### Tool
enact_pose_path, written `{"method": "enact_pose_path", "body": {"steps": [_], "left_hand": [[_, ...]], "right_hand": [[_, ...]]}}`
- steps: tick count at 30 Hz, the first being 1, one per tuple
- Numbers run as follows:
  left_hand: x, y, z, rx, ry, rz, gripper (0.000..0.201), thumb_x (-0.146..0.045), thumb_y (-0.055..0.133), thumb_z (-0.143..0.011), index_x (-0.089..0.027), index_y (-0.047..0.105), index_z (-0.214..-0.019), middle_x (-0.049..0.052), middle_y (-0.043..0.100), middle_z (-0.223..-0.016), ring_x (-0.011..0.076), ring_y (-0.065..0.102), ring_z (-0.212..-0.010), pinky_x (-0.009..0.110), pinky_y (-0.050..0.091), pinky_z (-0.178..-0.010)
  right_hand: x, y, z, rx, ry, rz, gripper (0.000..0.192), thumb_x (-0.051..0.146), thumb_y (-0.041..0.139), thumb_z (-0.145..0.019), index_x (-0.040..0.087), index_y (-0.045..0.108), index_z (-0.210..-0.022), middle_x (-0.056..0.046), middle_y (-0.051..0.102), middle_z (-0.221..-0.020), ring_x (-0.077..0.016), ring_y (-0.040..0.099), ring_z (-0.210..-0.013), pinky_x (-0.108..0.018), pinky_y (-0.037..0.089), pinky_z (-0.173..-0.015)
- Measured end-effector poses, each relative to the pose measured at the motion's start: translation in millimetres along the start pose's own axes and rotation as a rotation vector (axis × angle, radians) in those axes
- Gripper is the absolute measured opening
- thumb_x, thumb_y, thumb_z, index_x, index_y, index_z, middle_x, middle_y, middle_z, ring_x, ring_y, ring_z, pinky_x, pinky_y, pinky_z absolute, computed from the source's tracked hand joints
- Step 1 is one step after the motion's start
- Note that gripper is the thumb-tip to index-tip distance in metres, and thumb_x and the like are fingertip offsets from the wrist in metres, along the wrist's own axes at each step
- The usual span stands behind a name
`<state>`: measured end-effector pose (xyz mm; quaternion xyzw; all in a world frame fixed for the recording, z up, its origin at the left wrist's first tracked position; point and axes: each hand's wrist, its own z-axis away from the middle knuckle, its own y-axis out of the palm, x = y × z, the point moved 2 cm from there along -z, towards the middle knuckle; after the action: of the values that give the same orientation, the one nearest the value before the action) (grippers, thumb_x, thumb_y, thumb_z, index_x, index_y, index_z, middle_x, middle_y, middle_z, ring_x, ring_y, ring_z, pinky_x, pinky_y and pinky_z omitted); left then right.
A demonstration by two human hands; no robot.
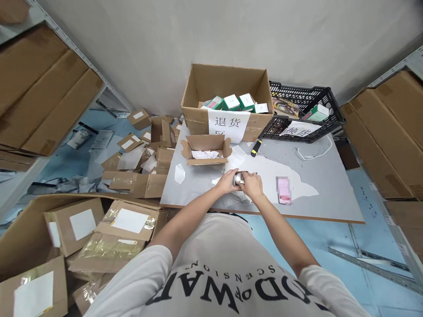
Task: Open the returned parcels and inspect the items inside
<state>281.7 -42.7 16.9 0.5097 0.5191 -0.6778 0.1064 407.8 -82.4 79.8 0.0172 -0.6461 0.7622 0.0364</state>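
Note:
Close to the table's front edge, my left hand (228,181) is closed around the left side of a small box (236,179) with a round, silvery thing showing in its top. From the other side my right hand (252,184) grips the same box, its fingers bent over the round part. My fingers cover most of the box, so its kind cannot be made out. Under and around my hands lie crumpled clear wrapping (243,197) and white paper. Beyond my left hand stands an open brown carton (206,160) with white paper inside.
Behind are a large cardboard box (194,115) of green-and-white boxes and a black crate (335,108). A yellow-black utility knife (256,148) and a phone (283,189) lie on the grey table (337,193). Parcels (112,237) fill a carton at left; shelves flank both sides.

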Motion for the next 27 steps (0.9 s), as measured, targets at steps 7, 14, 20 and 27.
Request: {"method": "enact_pose_path", "body": {"steps": [7, 14, 20, 27], "left_hand": [[-2.6, -0.9, 2.9, -0.023, 0.004, -0.006, 0.087, -0.035, 0.08, -0.057, -0.016, 0.039, -0.132, 0.014, 0.053, -0.124, 0.0301, 0.054, -0.113, 0.041, 0.046, -0.094], [-5.2, -2.7, 3.0, -0.072, -0.032, -0.008, 0.073, -0.031, 0.075, -0.06, -0.018, 0.043, -0.124, 0.012, 0.055, -0.117, 0.0295, 0.055, -0.109, 0.043, 0.045, -0.092], [-8.4, -2.3, 2.9, -0.072, 0.03, 0.001, 0.069, -0.026, 0.073, -0.06, -0.019, 0.042, -0.121, 0.011, 0.053, -0.116, 0.0289, 0.052, -0.11, 0.043, 0.043, -0.096], [-0.5, -2.2, 5.1, -0.038, 0.019, -0.021, 0.067, -0.022, 0.069, -0.056, -0.018, 0.039, -0.116, 0.011, 0.048, -0.114, 0.0273, 0.053, -0.105, 0.039, 0.047, -0.087]], "right_hand": [[14.1, -13.4, -25.3, 0.219, 0.015, 0.133, 0.048, 0.037, 0.07, -0.071, 0.009, 0.059, -0.109, -0.018, 0.069, -0.098, -0.028, 0.065, -0.093, -0.033, 0.044, -0.076], [17.7, -27.4, -24.1, 0.144, -0.118, 0.129, 0.04, 0.032, 0.064, -0.072, 0.009, 0.063, -0.105, -0.017, 0.07, -0.092, -0.0265, 0.067, -0.086, -0.029, 0.046, -0.071], [7.5, -21.8, -21.2, 0.141, -0.111, 0.061, 0.041, 0.034, 0.066, -0.07, 0.011, 0.062, -0.104, -0.016, 0.071, -0.091, -0.0273, 0.067, -0.084, -0.03, 0.045, -0.071], [3.4, -14.0, -10.6, 0.049, -0.098, -0.06, 0.042, 0.036, 0.065, -0.071, 0.013, 0.06, -0.106, -0.01, 0.072, -0.088, -0.0248, 0.067, -0.082, -0.028, 0.043, -0.069]]}}
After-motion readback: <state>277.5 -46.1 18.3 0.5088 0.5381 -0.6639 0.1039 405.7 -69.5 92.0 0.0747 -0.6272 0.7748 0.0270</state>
